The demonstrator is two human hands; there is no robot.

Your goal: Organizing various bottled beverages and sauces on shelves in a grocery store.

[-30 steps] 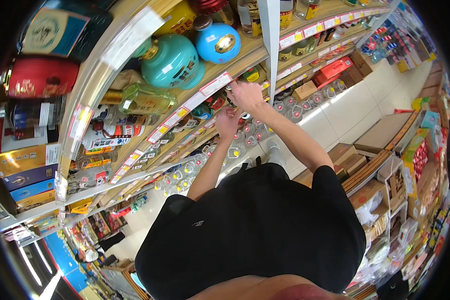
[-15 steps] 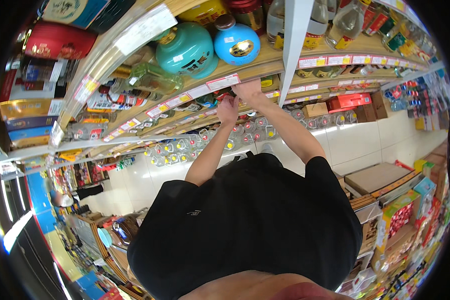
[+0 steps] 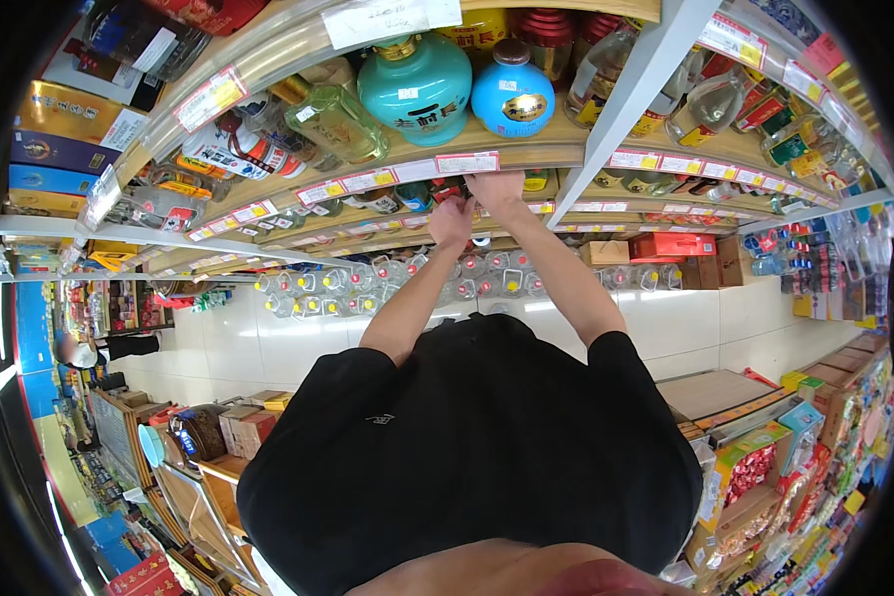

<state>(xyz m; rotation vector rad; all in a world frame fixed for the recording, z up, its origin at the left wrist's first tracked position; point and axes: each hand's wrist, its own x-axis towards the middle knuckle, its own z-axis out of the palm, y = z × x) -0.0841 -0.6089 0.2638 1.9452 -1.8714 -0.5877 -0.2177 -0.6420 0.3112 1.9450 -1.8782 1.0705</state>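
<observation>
Okay, head view: I have the left hand [image 3: 451, 223] and right hand [image 3: 496, 189] close together, fingers bunched narrow and partly hidden; can't tell if either grips anything. Red-and-dark item [image 3: 447, 186] sits on the lower shelf, right by the left fingertips, contact unclear. Headroom tight: price-tag strip [image 3: 467, 162] along the upper shelf edge overhangs the right fingers; grey upright [image 3: 616, 109] near on the right. Clear jugs [image 3: 514, 281] line up below, with floor tiles [image 3: 298, 343] stretching nearer the body.

right hand [image 3: 499, 189]: fingertips hidden by shelf [image 3: 531, 155] | left hand [image 3: 451, 223]: grasp unclear | red package [image 3: 214, 14]: top cut off
</observation>
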